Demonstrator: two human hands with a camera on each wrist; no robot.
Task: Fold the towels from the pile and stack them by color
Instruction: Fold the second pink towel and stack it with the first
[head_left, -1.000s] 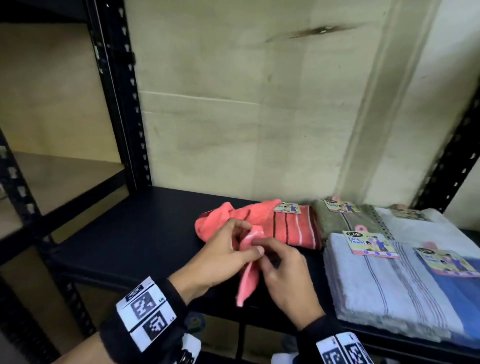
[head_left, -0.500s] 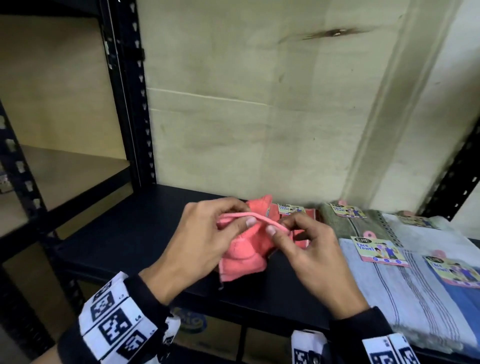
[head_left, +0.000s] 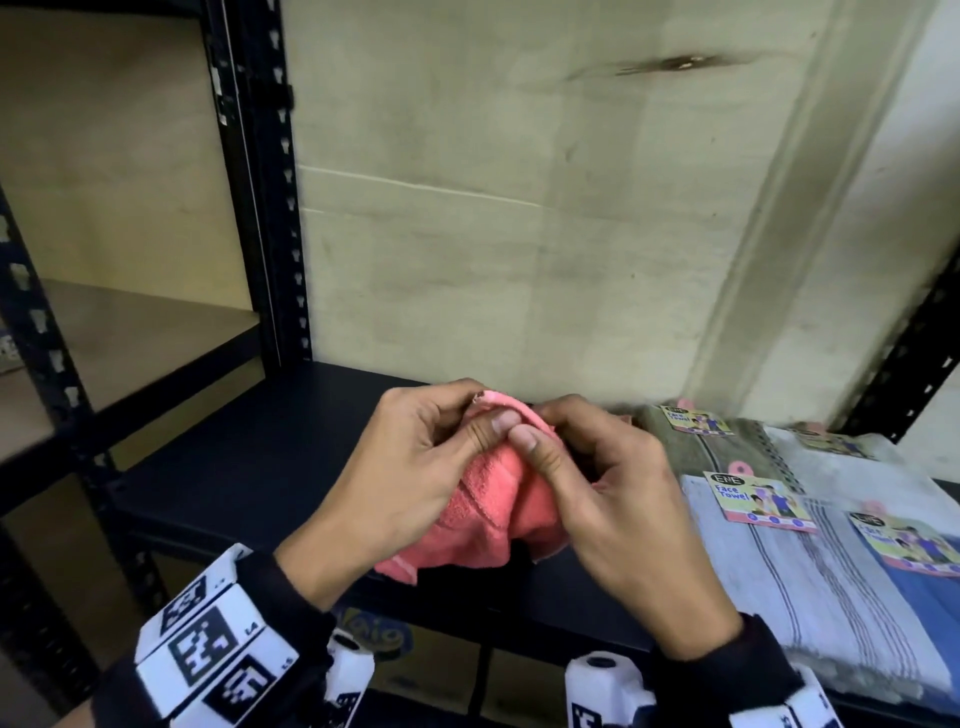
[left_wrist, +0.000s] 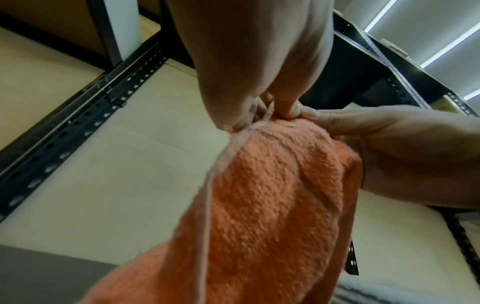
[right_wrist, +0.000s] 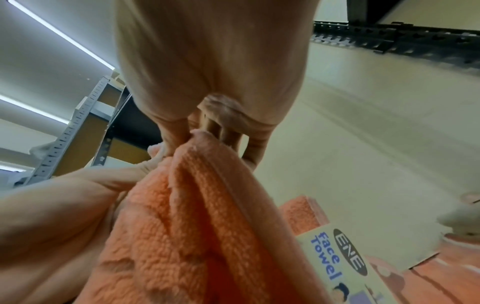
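A coral-pink towel hangs bunched above the front of the black shelf. My left hand pinches its top hem from the left. My right hand pinches the same hem just to the right, thumbs nearly touching. In the left wrist view the towel drops from my pinching fingers. The right wrist view shows the towel hanging from my fingertips, with a "Face Towel" label on it. Most of the towel's length is hidden behind my hands.
Folded towels lie on the shelf's right: an olive one, a white striped one with paper labels, and a blue one. A black upright post stands at the left. The wall is close behind.
Both hands have lifted the pink towel off the shelf and drawn together, pinching one spot on the hem. The head view has tilted upward.
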